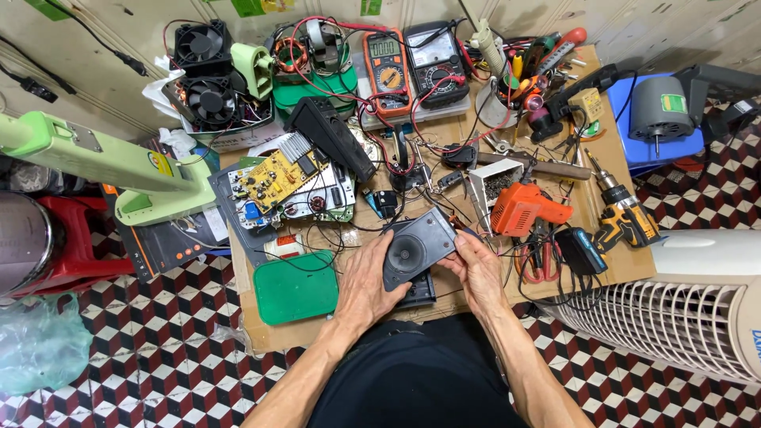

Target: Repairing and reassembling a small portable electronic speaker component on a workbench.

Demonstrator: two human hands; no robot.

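Note:
A small black speaker box (pixel 416 248) with a round cone on its face is held tilted above the low wooden board (pixel 317 337). My left hand (pixel 366 284) grips its left and lower edge. My right hand (pixel 478 269) holds its right edge with the fingers curled around the corner. Under the speaker lies another flat black part (pixel 422 292), partly hidden. Thin wires run from behind the speaker toward the middle of the board.
A green lid (pixel 295 287) lies left of my hands. Circuit boards (pixel 287 184), two multimeters (pixel 412 65), cooling fans (pixel 204 73), an orange glue gun (pixel 525 209), a yellow drill (pixel 625 215) and red-handled pliers (pixel 541 263) crowd the board. A white fan tower (pixel 682 309) lies at right.

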